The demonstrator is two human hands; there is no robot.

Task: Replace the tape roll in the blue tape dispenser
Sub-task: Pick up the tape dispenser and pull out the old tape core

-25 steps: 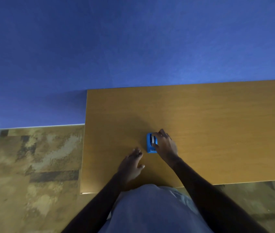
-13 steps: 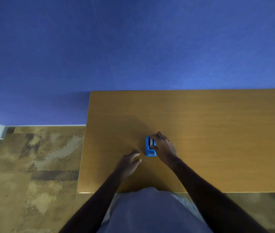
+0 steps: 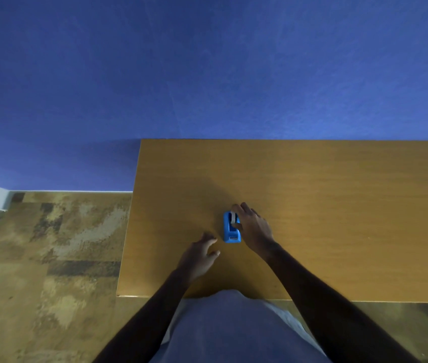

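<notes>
The dispenser point(image 3: 231, 227) is a small, bright blue plastic piece standing upright on its base on the tabletop point(image 3: 338, 205). It lies lengthwise, its long axis running from the near edge toward the far edge, in the left half of the tabletop and somewhat closer to the near edge than the far one. Its flat, lighter cutter end faces the near edge. A pale, whitish tape roll point(image 3: 232, 217) sits on edge in the slot at the far end, its upper rim rising just above the blue body.
</notes>
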